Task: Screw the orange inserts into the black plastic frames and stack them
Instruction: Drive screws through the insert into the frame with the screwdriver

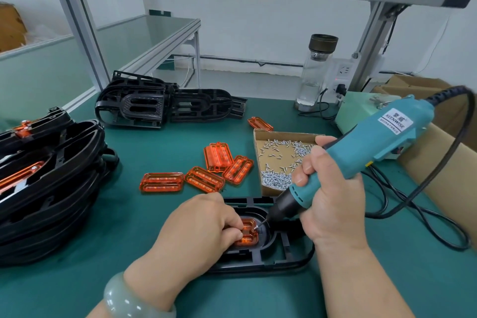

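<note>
A black plastic frame (281, 255) lies on the green mat in front of me with an orange insert (249, 233) seated in it. My left hand (204, 224) rests on the frame, its curled fingers pressing on the insert. My right hand (327, 196) grips a teal electric screwdriver (366, 147), whose bit carries a screw (256, 227) at the insert's right edge. Several loose orange inserts (206, 170) lie on the mat beyond. A stack of frames fitted with inserts (46, 178) stands at the left.
A cardboard tray of screws (281, 157) sits right of centre. Bare black frames (160, 106) lie at the back. A glass bottle (315, 72), a power strip and a pale green box stand at the back right, cardboard boxes at the far right. The screwdriver's black cable loops across the mat.
</note>
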`<state>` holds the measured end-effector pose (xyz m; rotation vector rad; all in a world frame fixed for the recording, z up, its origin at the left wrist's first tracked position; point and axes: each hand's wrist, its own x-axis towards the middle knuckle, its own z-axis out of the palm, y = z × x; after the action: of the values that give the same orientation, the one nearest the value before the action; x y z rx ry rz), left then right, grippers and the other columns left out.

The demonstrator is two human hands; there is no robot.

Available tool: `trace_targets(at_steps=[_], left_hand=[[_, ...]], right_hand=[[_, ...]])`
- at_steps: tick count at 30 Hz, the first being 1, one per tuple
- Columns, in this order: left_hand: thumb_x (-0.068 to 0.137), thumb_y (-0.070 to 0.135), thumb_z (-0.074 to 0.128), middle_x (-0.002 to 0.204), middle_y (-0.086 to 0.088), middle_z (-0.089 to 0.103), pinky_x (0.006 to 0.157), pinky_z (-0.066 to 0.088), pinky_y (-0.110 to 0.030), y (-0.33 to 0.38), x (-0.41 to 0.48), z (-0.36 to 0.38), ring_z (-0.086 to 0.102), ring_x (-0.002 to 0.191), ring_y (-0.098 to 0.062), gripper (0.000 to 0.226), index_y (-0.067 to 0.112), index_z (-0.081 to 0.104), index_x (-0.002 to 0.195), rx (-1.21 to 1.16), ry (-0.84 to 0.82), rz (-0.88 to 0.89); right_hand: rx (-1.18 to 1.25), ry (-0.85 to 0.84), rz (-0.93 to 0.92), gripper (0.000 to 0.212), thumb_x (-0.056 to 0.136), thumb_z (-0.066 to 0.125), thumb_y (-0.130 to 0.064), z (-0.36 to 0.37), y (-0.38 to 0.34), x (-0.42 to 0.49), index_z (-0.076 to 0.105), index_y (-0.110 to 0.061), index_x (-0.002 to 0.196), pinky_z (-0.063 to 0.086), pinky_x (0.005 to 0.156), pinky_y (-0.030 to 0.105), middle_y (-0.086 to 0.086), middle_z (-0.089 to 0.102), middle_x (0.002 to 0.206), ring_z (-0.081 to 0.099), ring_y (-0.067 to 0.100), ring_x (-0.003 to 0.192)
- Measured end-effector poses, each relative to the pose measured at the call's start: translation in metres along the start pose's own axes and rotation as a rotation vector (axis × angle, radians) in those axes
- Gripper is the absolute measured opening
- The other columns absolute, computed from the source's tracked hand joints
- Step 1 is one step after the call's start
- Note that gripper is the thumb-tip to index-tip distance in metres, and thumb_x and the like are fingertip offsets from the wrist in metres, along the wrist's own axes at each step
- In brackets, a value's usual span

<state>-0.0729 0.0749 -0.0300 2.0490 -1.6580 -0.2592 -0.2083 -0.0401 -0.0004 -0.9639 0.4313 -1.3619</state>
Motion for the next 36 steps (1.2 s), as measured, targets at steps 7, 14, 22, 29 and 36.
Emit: trace_targets(at_steps=[7,14,22,29,36], left_hand=[[0.085,0.042,0.06,0.084,0.013,0.046,0.074,0.042,-0.026,0.004,0.003,-0.001,0.046,0.086,-0.008,0.018,0.038,0.069,0.1,0.099,-0.02,0.031],[0.082,0.039,0.063,0.08,0.014,0.048,0.07,0.042,-0.026,0.002,0.001,0.0,0.045,0.078,-0.005,0.014,0.037,0.069,0.094,0.073,0.013,0.045],[0.079,0.038,0.067,0.073,0.014,0.044,0.066,0.035,-0.024,0.001,0.002,0.003,0.043,0.076,-0.005,0.009,0.036,0.07,0.088,0.01,0.026,0.029],[0.08,0.038,0.067,0.076,0.013,0.045,0.071,0.038,-0.025,0.001,0.003,0.005,0.045,0.081,-0.006,0.016,0.039,0.072,0.095,-0.002,0.009,0.022],[0.082,0.041,0.065,0.077,0.012,0.043,0.072,0.039,-0.025,0.002,0.002,0.004,0.047,0.086,-0.008,0.016,0.04,0.071,0.097,0.024,0.005,0.016]], right_hand=[[-0.126,-0.242,-0.056,0.015,0.081,0.056,-0.008,0.018,0.0,-0.002,0.057,-0.019,0.09,0.04,0.047,0.021,-0.004,0.048,0.053,0.043,0.012,0.041],[-0.154,-0.468,0.043,0.026,0.074,0.065,-0.024,0.03,0.005,0.004,0.057,-0.016,0.097,0.04,0.048,0.024,-0.001,0.046,0.054,0.041,0.012,0.042],[-0.18,-0.599,0.049,0.018,0.077,0.067,-0.021,0.036,0.004,0.001,0.062,-0.025,0.094,0.038,0.048,0.022,-0.006,0.047,0.051,0.04,0.011,0.042],[-0.206,-0.577,0.059,0.016,0.084,0.059,-0.008,0.034,0.003,0.002,0.058,-0.017,0.098,0.039,0.049,0.023,-0.004,0.046,0.049,0.039,0.011,0.041],[-0.144,-0.579,0.081,0.011,0.075,0.065,-0.02,0.028,0.004,0.005,0.061,-0.026,0.083,0.039,0.048,0.024,-0.002,0.047,0.051,0.04,0.013,0.041]])
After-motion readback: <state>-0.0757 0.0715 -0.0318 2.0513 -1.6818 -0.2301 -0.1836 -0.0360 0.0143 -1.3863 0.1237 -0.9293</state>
